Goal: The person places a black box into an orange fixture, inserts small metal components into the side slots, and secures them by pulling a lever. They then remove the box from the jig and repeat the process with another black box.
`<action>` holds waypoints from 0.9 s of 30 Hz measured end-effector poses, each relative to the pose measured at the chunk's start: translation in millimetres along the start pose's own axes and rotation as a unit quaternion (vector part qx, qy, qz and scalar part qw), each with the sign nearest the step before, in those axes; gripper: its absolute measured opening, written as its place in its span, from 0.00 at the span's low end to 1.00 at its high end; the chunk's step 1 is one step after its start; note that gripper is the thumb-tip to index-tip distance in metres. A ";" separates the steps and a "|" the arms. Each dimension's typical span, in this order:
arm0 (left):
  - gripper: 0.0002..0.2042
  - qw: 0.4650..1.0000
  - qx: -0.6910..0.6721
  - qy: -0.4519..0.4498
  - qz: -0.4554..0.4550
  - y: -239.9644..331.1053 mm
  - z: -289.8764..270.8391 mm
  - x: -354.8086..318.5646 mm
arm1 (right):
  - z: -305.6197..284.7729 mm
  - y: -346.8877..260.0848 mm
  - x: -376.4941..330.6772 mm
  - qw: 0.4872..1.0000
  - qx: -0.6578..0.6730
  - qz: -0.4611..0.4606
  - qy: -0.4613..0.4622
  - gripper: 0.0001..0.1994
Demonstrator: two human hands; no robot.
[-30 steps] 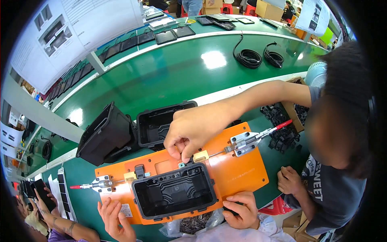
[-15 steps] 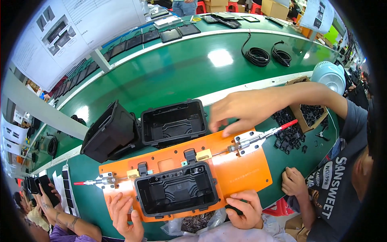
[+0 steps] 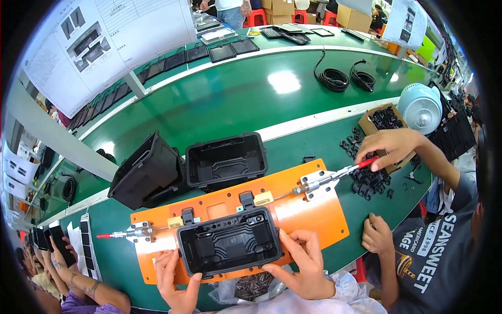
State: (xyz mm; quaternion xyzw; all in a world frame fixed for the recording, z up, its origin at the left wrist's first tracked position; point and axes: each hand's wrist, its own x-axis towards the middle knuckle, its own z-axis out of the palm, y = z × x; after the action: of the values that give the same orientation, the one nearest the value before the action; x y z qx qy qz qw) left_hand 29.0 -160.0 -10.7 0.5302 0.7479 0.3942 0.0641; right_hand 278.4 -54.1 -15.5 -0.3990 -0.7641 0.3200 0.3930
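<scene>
An open black plastic box (image 3: 229, 242) lies in an orange fixture plate (image 3: 314, 225), its two latch clips (image 3: 247, 200) toward the far side. At its left edge and near-left corner, my left hand (image 3: 177, 282) grips with fingers and thumb. My right hand (image 3: 302, 266) holds the right edge and near-right corner the same way. Metal push clamps with red handles sit at both ends of the plate. A co-worker's hand (image 3: 389, 147) is on the red handle of the right clamp (image 3: 319, 183).
Two more black boxes (image 3: 226, 159) stand behind the plate. Loose black clips (image 3: 370, 183) and a carton of them (image 3: 387, 118) are at the right, by a pale blue fan (image 3: 420, 108). A bag of screws (image 3: 253, 285) lies near me. Coiled cables (image 3: 333, 79) rest farther back.
My two hands have closed onto the box's sides. The co-worker's hand has gone from above the plate's far edge to the right clamp's handle, uncovering a small black piece behind the plate.
</scene>
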 end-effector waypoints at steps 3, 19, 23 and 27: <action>0.31 0.999 -0.028 -0.018 -0.023 -0.2 -2.5 -1.7 | -1.3 -1.4 -1.3 0.998 0.057 0.025 -0.019 0.36; 0.40 0.989 -0.138 -0.016 -0.046 -11.3 -5.9 -2.4 | 11.7 17.0 -7.4 0.996 0.061 -0.058 0.007 0.18; 0.39 0.961 -0.273 0.018 -0.039 -14.7 -5.2 -3.0 | 12.4 18.0 4.5 0.989 0.056 -0.137 0.029 0.16; 0.34 0.933 -0.345 0.062 -0.079 -18.0 -1.4 -4.2 | 13.1 18.7 6.6 0.981 0.012 -0.189 0.043 0.17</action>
State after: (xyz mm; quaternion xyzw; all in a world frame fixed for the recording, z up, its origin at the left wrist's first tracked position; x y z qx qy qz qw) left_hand 16.8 -166.6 -23.0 0.3894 0.6077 0.6539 0.2271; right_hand 271.4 -41.8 -34.6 -0.2558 -0.8047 0.2312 0.4834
